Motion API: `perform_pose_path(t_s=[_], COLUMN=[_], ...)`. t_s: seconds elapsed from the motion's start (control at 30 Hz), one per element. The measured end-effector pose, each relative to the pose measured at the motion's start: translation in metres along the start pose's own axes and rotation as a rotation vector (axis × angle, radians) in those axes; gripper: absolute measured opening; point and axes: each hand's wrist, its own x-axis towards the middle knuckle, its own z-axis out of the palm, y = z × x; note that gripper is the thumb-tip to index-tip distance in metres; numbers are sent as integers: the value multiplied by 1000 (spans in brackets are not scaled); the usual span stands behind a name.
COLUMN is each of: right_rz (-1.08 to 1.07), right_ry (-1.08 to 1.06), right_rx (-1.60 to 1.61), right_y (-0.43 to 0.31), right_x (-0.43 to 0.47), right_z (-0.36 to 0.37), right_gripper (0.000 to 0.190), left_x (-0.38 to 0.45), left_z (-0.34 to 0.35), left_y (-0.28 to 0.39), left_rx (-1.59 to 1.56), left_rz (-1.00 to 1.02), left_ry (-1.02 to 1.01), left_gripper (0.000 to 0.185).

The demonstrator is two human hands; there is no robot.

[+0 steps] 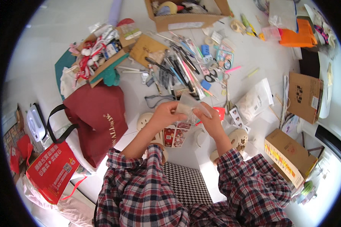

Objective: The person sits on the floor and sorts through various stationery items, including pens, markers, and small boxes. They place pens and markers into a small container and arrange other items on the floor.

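Note:
Between my two hands is a small translucent plastic bag [189,105], its contents too unclear to tell. My left hand [167,115] grips the bag's left side with thumb and fingers. On the other side my right hand [208,115] pinches it near the top right. Below the bag, a red patterned paper piece [174,135] lies on the floor between my slippers [238,139]. Just beyond my hands spreads a pile of pens and markers [182,69]. Black-handled scissors [211,76] rest at the pile's right side.
A maroon tote bag [98,119] and a red paper bag [52,173] stand at left. An open cardboard box [184,21] sits at the far side. On the right are a white plastic pouch [254,99] and cardboard boxes [305,96]. A box of craft items [108,66] lies far left.

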Motion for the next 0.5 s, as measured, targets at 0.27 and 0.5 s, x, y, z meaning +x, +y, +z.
perform_pose_path(t_s=[0.27,0.5], right_rz=[-126,40], right_ry=[70,56], right_rx=[274,346], right_y=[-35,-12], right_x=[11,1], right_z=[21,21], right_gripper=[18,19], left_x=[-20,-60], left_z=[-34,-90], left_y=[39,78], left_rx=[173,-340], left_rz=[186,346], left_ry=[376,752], left_gripper=[24,25])
